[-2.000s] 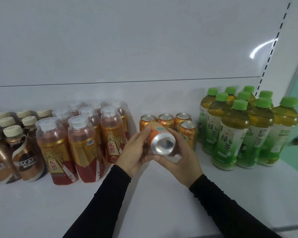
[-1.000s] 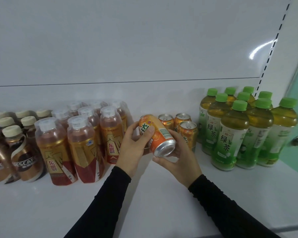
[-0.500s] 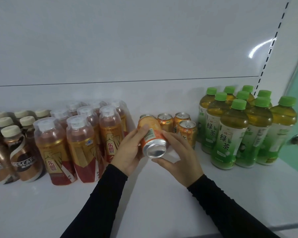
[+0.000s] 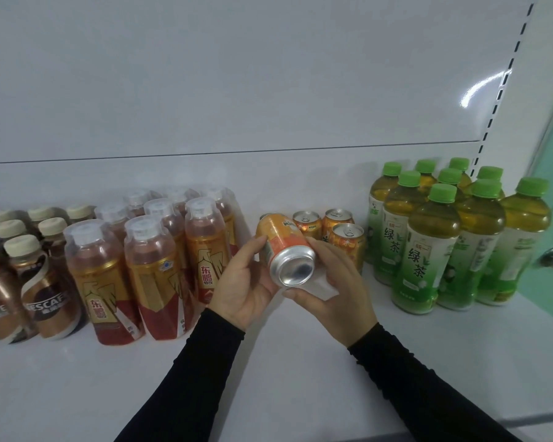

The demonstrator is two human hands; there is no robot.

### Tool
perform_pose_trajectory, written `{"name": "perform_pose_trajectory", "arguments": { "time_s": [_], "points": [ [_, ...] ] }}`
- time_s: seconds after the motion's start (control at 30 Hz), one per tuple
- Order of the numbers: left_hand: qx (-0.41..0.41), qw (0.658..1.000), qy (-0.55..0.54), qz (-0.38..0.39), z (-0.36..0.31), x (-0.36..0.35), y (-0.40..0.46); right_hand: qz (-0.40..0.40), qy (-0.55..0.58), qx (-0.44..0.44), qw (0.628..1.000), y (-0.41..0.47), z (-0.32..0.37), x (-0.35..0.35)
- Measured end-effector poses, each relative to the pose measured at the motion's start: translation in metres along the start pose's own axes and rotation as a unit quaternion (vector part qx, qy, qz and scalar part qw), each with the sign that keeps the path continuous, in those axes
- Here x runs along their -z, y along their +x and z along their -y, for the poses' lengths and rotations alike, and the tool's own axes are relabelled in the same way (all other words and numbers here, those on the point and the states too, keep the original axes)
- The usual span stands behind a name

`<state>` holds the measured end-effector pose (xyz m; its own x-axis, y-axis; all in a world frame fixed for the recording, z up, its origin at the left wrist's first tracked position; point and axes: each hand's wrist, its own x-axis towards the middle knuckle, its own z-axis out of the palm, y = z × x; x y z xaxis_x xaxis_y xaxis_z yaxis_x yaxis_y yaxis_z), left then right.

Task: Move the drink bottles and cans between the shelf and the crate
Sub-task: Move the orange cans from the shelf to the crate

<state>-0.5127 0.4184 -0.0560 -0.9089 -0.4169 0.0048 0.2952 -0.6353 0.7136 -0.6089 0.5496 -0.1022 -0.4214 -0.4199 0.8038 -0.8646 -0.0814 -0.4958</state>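
Both hands hold one orange can (image 4: 284,250) above the white shelf (image 4: 300,362), tilted so its silver base faces the camera. Left hand (image 4: 243,282) wraps the can's left side, thumb across the label, fingers curled under the base. Right hand (image 4: 332,282) cups it from the right and below, fingers curled round the lower rim. So both grip the can, which touches no other drink.

Just beyond the right fingertips stand three more orange cans (image 4: 348,240), upright, tabs up, packed close together; the nearest sits right behind the right hand. Further right of that hand, green tea bottles (image 4: 434,247) stand in a tight cluster out to the shelf's right end, beside the slotted upright (image 4: 505,87).

Left of the left fingers, brown bottles (image 4: 150,275) with clear caps stand in rows, the nearest one close to the thumb. Past them at the far left, coffee bottles (image 4: 48,301).

Bare shelf lies below and in front of both hands, out to the front edge, crossed only by the black sleeves (image 4: 198,371). A narrow gap of bare shelf shows between the held can and the brown bottles.
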Motion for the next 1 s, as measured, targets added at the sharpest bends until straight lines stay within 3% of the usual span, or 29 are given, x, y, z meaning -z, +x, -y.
{"name": "perform_pose_trajectory", "arguments": {
  "time_s": [0.23, 0.5, 0.6, 0.7, 0.8, 1.0],
  "points": [
    [-0.029, 0.999, -0.027, 0.028, 0.002, 0.006, 0.005, -0.014, -0.016, 0.002, 1.000, -0.001, -0.003, 0.002],
    [-0.073, 0.997, -0.016, 0.021, 0.001, -0.001, 0.002, 0.027, 0.007, -0.037, 0.999, -0.002, 0.000, 0.003],
    [-0.136, 0.989, 0.063, 0.009, 0.001, 0.000, 0.001, 0.053, 0.029, -0.077, 0.995, -0.001, 0.000, 0.003],
    [-0.200, 0.960, 0.197, 0.019, 0.002, 0.002, 0.000, 0.083, 0.084, -0.142, 0.983, 0.000, 0.000, 0.002],
    [-0.213, 0.932, 0.289, 0.056, 0.003, 0.001, -0.001, 0.103, 0.101, -0.171, 0.975, 0.000, -0.004, 0.000],
    [-0.241, 0.883, 0.388, 0.111, 0.006, -0.002, -0.007, 0.044, 0.090, -0.176, 0.979, -0.001, -0.014, 0.000]
  ]
}}
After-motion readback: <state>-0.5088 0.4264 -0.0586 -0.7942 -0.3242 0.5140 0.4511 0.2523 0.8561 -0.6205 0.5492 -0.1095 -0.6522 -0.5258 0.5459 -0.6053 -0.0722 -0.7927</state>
